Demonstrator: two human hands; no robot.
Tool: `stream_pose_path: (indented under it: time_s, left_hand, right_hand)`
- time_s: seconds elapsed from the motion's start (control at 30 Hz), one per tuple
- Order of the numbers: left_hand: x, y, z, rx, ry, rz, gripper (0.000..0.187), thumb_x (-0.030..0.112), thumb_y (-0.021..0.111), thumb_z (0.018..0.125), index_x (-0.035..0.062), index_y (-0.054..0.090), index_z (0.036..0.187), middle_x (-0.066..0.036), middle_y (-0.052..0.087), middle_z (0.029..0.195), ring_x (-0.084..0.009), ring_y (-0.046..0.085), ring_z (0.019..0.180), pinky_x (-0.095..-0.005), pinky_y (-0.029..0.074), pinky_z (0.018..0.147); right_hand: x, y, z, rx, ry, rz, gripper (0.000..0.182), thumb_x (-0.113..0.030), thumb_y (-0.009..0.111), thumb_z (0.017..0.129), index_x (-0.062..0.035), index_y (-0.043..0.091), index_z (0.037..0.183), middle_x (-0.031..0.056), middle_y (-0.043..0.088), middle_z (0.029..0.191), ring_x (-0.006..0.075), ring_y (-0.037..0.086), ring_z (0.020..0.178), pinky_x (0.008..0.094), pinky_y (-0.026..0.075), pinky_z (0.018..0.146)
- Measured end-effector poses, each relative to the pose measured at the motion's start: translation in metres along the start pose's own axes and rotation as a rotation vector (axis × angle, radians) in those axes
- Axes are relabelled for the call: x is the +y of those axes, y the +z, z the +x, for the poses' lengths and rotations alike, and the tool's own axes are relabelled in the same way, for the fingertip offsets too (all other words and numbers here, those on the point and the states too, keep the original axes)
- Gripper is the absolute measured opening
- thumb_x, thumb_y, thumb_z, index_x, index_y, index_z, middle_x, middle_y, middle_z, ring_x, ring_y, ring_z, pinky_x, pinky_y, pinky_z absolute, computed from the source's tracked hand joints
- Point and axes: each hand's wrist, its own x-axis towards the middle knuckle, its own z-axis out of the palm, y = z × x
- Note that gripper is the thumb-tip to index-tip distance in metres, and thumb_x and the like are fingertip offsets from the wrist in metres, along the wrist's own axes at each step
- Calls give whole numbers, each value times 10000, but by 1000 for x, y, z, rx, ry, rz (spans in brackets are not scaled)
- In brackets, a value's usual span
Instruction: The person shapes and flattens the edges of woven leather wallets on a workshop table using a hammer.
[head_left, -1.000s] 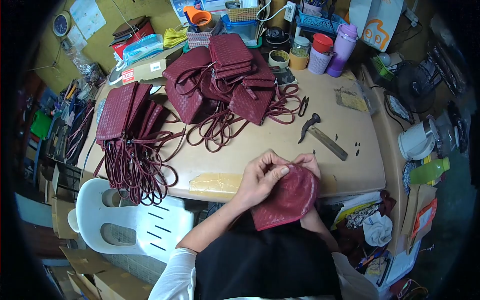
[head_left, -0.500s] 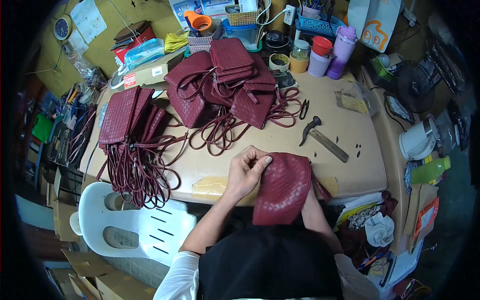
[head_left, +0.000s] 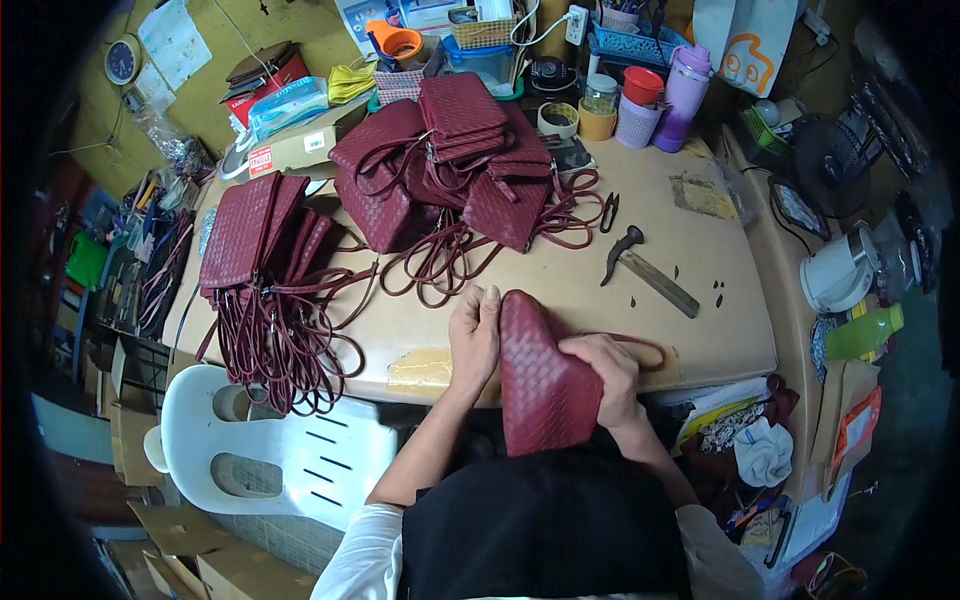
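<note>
A dark red woven pouch (head_left: 545,390) is held upright at the table's front edge, close to the body. My left hand (head_left: 474,335) is closed at its upper left edge, thumb pointing up. My right hand (head_left: 604,372) grips the pouch's right side, thumb and fingers over the outer face. A thin red strap (head_left: 640,345) trails from behind it to the right. Beyond my hands lie a pile of similar red pouches (head_left: 465,120) and, to the left, a second stack (head_left: 240,235) with many looped straps.
On the right of the table (head_left: 540,280) lie a hammer (head_left: 655,280) and small black snips (head_left: 609,212). A purple bottle (head_left: 684,98), cups and baskets line the back. A white plastic chair (head_left: 300,450) stands at the front left.
My right hand has come from beneath the pouch to its outer right side. The pouch has turned and looks narrower at the top. My left hand has shifted slightly left.
</note>
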Motion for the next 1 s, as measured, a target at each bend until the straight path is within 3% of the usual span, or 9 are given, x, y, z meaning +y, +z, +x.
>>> stream_pose_path:
  time_s: [0.13, 0.17, 0.2, 0.27, 0.37, 0.47, 0.67, 0.73, 1.0]
  left_hand:
    - [39, -9, -1, -119, 522, 214, 417, 365, 448, 978, -6, 549, 1138, -154, 555, 1050, -251, 520, 934, -360, 410, 873]
    - [47, -12, -10, -290, 408, 152, 529, 410, 423, 953, -29, 523, 1231, -172, 563, 1118, -288, 517, 1045, -388, 383, 949]
    - [52, -12, -16, -423, 398, 48, 481, 321, 498, 942, -43, 505, 1256, -161, 574, 1094, -274, 542, 999, -362, 409, 910]
    - [66, -17, -27, -524, 215, 132, 435, 178, 563, 936, -36, 481, 1306, -175, 590, 1149, -270, 574, 1011, -339, 426, 919]
    - [49, -20, -29, -547, -1, 145, 460, 47, 587, 918, -16, 466, 1357, -177, 593, 1215, -242, 594, 1054, -319, 427, 945]
    - [57, -10, -34, -609, 40, 143, 426, 45, 560, 940, 3, 493, 1359, -176, 573, 1283, -206, 571, 1137, -314, 405, 984]
    - [54, 5, -25, -349, 120, 142, 337, 90, 586, 950, -9, 586, 1272, -58, 631, 954, -111, 561, 852, -228, 440, 808]
    - [52, 10, -24, -273, -164, -171, 261, 137, 639, 929, -27, 659, 1132, 2, 617, 841, -78, 561, 811, -209, 438, 773]
    - [34, 15, -37, -306, -239, -409, 88, 85, 698, 881, 27, 648, 839, 24, 607, 797, -40, 533, 755, -200, 438, 706]
  right_hand:
    - [-3, -9, 4, -272, 613, 439, 254, -139, 628, 859, -7, 626, 1077, 113, 676, 994, 214, 654, 930, 352, 514, 831]
    - [19, 12, -26, -132, 485, 788, 346, -149, 619, 887, -8, 563, 1197, 105, 616, 1176, 156, 581, 1073, 331, 470, 932]
    - [12, 25, -31, 144, 990, 1502, 488, -336, 453, 1013, -69, 368, 1412, 111, 487, 1370, 204, 520, 1206, 343, 417, 1038]
    - [13, 22, -33, -158, 870, 815, 490, -308, 494, 995, -61, 378, 1401, 106, 530, 1323, 225, 536, 1188, 367, 435, 1020]
    - [8, 14, -27, -162, 592, 402, 473, -209, 568, 949, -17, 413, 1353, 136, 526, 1304, 206, 519, 1194, 345, 441, 994]
    - [12, 1, -2, 242, 625, 1166, 446, -165, 559, 938, -1, 427, 1331, 155, 585, 1214, 187, 576, 1111, 331, 464, 964]
    - [8, 16, 1, 228, 522, 906, 285, -107, 573, 902, 45, 558, 1143, 109, 651, 1062, 145, 628, 971, 289, 508, 870]
    - [14, 25, -5, 311, 669, 853, 275, -72, 599, 871, 41, 557, 1118, 90, 662, 982, 135, 643, 875, 263, 527, 804]
    - [4, 19, 7, 144, 598, 700, 231, -25, 612, 853, 67, 603, 1065, 86, 682, 877, 124, 657, 754, 233, 541, 705]
